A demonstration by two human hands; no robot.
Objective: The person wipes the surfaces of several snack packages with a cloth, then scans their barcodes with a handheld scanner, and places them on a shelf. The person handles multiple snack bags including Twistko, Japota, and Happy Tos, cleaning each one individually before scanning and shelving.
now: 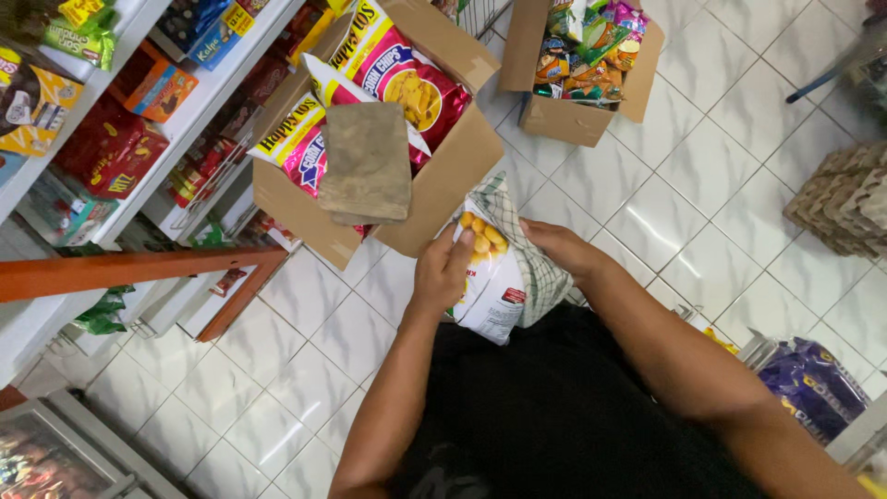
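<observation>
My left hand (442, 273) grips the left edge of a white snack bag (490, 282) with yellow round pieces pictured on it, held upright in front of my body. My right hand (559, 248) is on the other side of the bag, pressing a green-and-white checked cloth (540, 277) against it. The cloth wraps over the bag's top and right side and hides much of the right hand's fingers.
An open cardboard box (443, 176) with large red-and-yellow chip bags (397, 79) stands on the tiled floor just ahead. A second box (568, 115) of mixed snack packets is beyond. Stocked shelves (139, 139) run along the left. Egg trays (845, 199) are at right, purple packets (813, 383) near right.
</observation>
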